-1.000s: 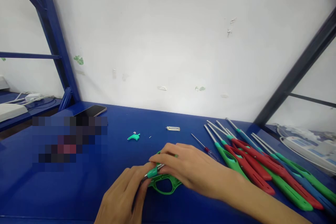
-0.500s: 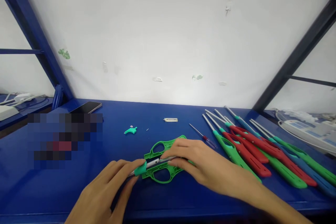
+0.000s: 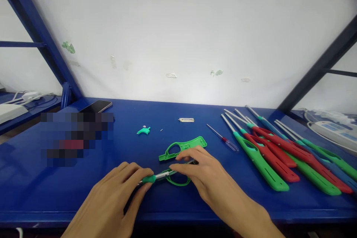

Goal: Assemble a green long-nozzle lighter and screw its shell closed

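Note:
My left hand (image 3: 117,189) pinches the metal tube of a long-nosed lighter at its teal collar (image 3: 149,179). The tube's inner end slants over the near green handle half (image 3: 178,184). My right hand (image 3: 212,174) is closed over that half, with thumb and fingers around the inner parts; its palm hides much of them. Beyond it the other green handle half (image 3: 192,144) lies apart, hollow side up. Farther back are a teal trigger (image 3: 144,130), a tiny pin (image 3: 161,130) and a clear narrow gas tank (image 3: 186,120).
A screwdriver (image 3: 223,138) lies right of the middle. Several assembled lighters, red, green and blue, are fanned out on the right, including a green one (image 3: 259,163). A phone (image 3: 97,106) rests at the back left beside a blurred patch. A white wall (image 3: 167,26) stands behind the table.
The two green handle halves have come apart: the far one now lies separate behind the hands. The near half, with the tube over it, is under my right hand. The view has shifted slightly.

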The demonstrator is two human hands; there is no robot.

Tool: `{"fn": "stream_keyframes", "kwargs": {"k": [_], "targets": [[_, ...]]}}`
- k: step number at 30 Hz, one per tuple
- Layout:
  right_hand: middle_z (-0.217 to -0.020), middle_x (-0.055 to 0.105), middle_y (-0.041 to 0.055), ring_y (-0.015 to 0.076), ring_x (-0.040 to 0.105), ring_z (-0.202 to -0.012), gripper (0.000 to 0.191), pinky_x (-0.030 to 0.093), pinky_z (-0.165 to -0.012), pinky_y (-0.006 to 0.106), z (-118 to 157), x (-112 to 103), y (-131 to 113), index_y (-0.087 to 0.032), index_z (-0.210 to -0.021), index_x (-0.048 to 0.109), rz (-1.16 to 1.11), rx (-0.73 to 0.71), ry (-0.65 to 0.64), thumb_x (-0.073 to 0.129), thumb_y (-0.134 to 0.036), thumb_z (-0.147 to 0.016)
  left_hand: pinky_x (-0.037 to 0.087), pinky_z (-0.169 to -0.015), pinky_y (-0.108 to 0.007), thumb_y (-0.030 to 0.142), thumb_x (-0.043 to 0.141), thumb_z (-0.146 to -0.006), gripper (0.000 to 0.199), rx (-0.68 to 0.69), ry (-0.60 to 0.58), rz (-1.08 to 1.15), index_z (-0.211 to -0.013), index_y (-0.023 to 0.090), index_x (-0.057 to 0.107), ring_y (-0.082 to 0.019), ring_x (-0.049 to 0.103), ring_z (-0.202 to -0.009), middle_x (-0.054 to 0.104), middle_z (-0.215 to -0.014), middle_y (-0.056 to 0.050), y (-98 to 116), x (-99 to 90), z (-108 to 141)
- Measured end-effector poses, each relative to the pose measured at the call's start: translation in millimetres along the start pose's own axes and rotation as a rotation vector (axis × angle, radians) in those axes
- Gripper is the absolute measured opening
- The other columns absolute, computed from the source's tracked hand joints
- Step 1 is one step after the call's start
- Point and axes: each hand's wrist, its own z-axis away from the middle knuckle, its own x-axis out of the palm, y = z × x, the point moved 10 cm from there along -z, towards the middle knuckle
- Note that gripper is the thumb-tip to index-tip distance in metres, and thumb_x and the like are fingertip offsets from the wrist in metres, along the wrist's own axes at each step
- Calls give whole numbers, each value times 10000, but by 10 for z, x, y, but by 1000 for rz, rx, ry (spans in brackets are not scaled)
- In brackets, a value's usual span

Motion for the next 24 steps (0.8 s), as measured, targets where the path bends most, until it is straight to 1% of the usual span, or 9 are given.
{"fn": "stream_keyframes", "kwargs": {"k": [3,4,6,8,10,13,16,19,24], "targets": [[-1310,776,93,252,717,-1220,487,642,-1009,378,-4,63,10,-271,-1296,820,7,9,-33,532,18,-1031,629,-717,-222,418,487,-1145,278,-16,-35,9,-1222,338,742,-178,792,-941,779,-1109,6,-21,40,22],[-1297,781,89,257,719,-1212,470,645,-1009,386,-12,83,11,-269,-1306,817,11,14,-47,554,9,-1033,629,-728,-229,415,481,-1146,281,-20,-40,11,-1239,334,734,-180,784,-956,767,-1137,-3,-28,53,35],[-1265,791,84,266,722,-1189,447,652,-1002,405,-26,108,9,-261,-1331,807,25,20,-49,590,-7,-1035,641,-831,-286,410,474,-1146,285,-17,-42,-6,-1271,335,719,-206,766,-1022,748,-1187,-16,-33,78,66],[-1248,795,85,273,723,-1174,445,655,-998,422,-25,137,-15,-252,-1348,798,45,7,-37,613,-5,-1027,633,-942,-378,420,481,-1143,286,-17,-58,-35,-1323,347,691,-245,740,-1098,735,-1237,-24,-32,118,92],[-1248,794,84,279,721,-1172,457,654,-1004,442,-6,170,-44,-250,-1365,785,70,-10,-18,633,1,-1016,623,-983,-415,415,483,-1147,304,-15,-97,-45,-1398,356,644,-257,713,-1155,714,-1293,-30,-18,172,102],[-1252,791,76,286,720,-1173,461,658,-1003,466,39,191,-73,-253,-1380,765,93,-22,20,644,-1,-1014,626,-946,-352,357,454,-1167,298,21,-128,2,-1411,346,626,-214,706,-1120,708,-1241,-23,53,205,71],[-1261,783,78,283,719,-1189,466,662,-1001,476,70,173,-83,-237,-1378,749,88,-28,52,617,22,-1013,619,-887,-291,323,440,-1178,257,44,-116,51,-1293,321,670,-178,715,-1034,714,-1152,-9,105,172,18],[-1273,772,78,283,719,-1199,483,666,-991,483,83,153,-83,-228,-1373,735,80,-29,63,596,48,-1002,613,-870,-249,323,457,-1178,236,36,-103,76,-1233,312,686,-153,723,-1021,717,-1153,1,102,137,-6],[-1260,780,76,285,728,-1191,437,661,-976,480,98,96,-100,-221,-1345,733,82,-27,103,554,21,-1029,620,-824,-221,362,467,-1177,261,22,-83,90,-1183,322,725,-140,745,-997,732,-1132,11,62,96,13]]}}
